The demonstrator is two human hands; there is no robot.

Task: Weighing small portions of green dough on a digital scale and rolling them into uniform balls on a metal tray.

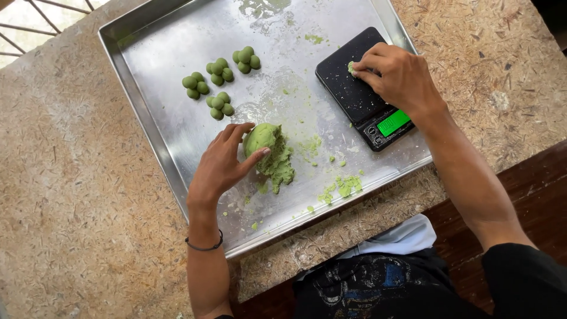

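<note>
Weighing step, by the look of it: right hand (397,74) pinched a small green dough bit (352,68) onto the black scale (354,88), upper right of frame. Left hand (224,162), half open, cupped the dough lump (269,150) at tray (177,35) centre; its long axis ran upper left to lower right. Next likely needs a reading check, then rolling.

The right hand (397,74) hides most of the dough bit (352,68); the scale's green display (393,123) is too small to read; the tray (147,112) is cut off at the frame's top.
</note>
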